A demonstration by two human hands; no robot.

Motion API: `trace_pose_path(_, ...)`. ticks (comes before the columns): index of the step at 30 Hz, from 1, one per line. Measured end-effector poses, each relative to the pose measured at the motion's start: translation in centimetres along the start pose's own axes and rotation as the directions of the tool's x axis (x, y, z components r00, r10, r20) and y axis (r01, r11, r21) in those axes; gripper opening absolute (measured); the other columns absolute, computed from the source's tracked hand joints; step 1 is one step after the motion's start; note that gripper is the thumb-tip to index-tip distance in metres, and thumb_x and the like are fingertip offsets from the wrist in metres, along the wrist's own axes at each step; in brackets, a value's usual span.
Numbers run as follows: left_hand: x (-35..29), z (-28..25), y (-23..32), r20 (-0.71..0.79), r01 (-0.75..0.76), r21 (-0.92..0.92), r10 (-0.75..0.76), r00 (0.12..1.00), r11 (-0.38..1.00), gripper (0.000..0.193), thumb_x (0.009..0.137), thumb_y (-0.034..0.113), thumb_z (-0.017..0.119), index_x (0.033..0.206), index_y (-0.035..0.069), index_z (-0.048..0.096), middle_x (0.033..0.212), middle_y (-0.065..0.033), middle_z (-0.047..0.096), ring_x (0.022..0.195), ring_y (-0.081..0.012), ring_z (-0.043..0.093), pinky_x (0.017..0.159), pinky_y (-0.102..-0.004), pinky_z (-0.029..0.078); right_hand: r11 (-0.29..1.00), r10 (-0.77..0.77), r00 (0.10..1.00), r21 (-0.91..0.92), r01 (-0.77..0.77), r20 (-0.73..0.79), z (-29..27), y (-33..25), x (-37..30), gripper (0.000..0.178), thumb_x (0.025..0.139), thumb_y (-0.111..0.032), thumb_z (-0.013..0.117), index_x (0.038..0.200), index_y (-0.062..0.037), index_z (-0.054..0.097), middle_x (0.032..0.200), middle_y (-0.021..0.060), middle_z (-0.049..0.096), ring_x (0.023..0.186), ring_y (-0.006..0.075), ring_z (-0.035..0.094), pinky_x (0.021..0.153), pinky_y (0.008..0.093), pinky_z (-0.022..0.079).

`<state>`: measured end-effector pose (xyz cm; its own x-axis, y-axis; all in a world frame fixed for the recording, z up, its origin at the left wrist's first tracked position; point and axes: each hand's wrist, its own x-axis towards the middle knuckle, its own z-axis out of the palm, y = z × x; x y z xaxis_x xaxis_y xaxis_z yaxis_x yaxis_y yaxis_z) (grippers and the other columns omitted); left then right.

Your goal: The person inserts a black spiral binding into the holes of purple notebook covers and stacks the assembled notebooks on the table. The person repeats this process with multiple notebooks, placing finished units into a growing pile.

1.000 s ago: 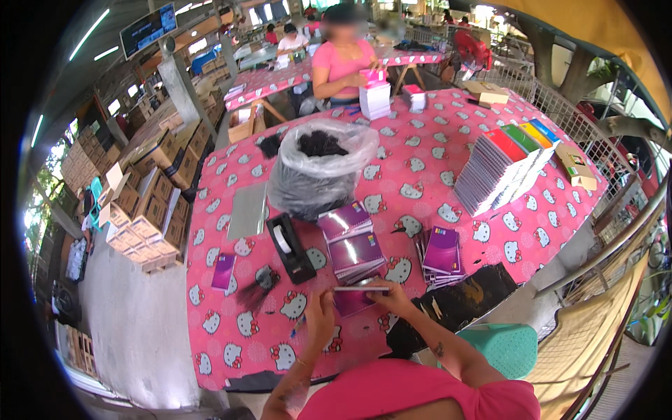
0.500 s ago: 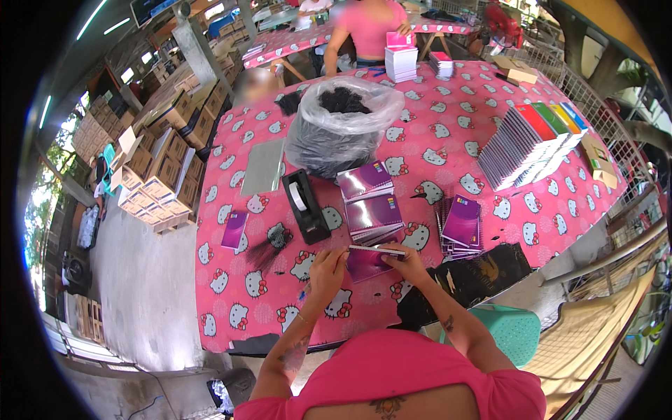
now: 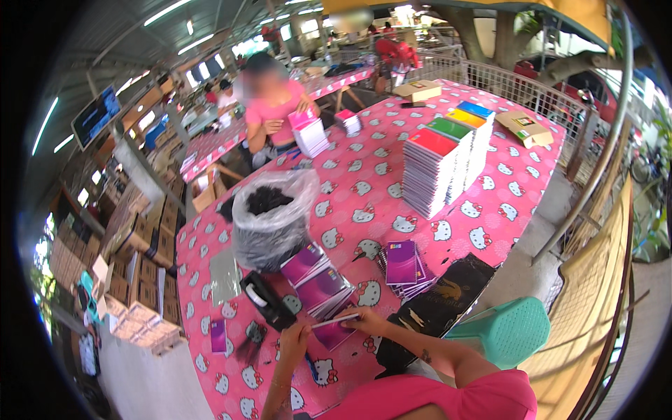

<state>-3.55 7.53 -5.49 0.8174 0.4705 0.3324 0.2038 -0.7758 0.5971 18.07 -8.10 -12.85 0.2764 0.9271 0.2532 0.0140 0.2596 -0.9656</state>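
Note:
Between my two hands is a purple notebook, its pale long edge turned up. My left hand pinches it near the left end, and my right hand grips the right end. What my fingertips cover is hidden. Just beyond it rises a stack of purple notebooks. A black tape dispenser stands to the left of that stack. Close to my left hand lie a bundle of thin black strands and a blue pen-like thing. Another purple notebook lies flat at the far left.
A clear plastic bag of black material stands beyond the dispenser, beside a greyish sheet. Rightward are a purple notebook pile, a worn black panel and a green stool. Tall multicoloured notebook stacks stand farther back. A co-worker stands across.
The view has swung to the right and up, so the table appears shifted left. Both hands keep hold of the notebook. The co-worker's hand is still at the pink-topped stack.

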Motion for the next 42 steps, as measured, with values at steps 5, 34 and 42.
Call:
trace_pose_path(5, 1.8, -1.7, 5.3, 0.051, 0.049, 0.166, -0.058, 0.997, 0.985, 0.043, 0.096, 0.031, 0.061, 0.126, 0.001, 0.056, 0.124, -0.0213, 0.054, 0.101, -0.0363, 0.056, 0.083, -0.0483, 0.044, 0.999, 0.032, 0.999, -0.012, -0.032, -0.012, 0.4, -3.8, -0.2, 0.031, 0.092, -0.006, 0.069, 0.123, -0.0054, 0.068, 0.095, 0.0029, 0.072, 0.082, 0.0082, 0.060, 0.073, 0.0260, 0.049)
trace_pose_path(34, 2.6, 2.3, 9.6, 0.052, -0.057, 0.638, 0.031, 0.998, 0.768, 0.085, 0.100, 0.053, 0.039, 0.150, -0.013, 0.021, 0.158, -0.0327, 0.019, 0.149, -0.0491, 0.013, 0.116, -0.0682, 0.001, 0.990, 0.135, 0.960, -0.006, -0.141, -0.246, 1.0, -10.5, -0.9, 0.035, 0.091, -0.010, 0.069, 0.126, -0.0066, 0.067, 0.095, 0.0069, 0.073, 0.082, 0.0085, 0.061, 0.076, 0.0282, 0.051)
trace_pose_path(42, 3.5, 2.1, 11.4, -0.010, -0.019, 0.595, 0.031, 0.999, 0.804, 0.081, 0.102, 0.050, 0.034, 0.150, -0.014, 0.019, 0.157, -0.0337, 0.020, 0.148, -0.0492, 0.017, 0.117, -0.0661, 0.005, 0.978, 0.178, 0.966, -0.079, -0.195, -0.188, 1.2, -10.8, -0.4, 0.034, 0.091, -0.013, 0.070, 0.125, -0.0073, 0.068, 0.093, 0.0062, 0.072, 0.082, 0.0088, 0.060, 0.076, 0.0293, 0.051)
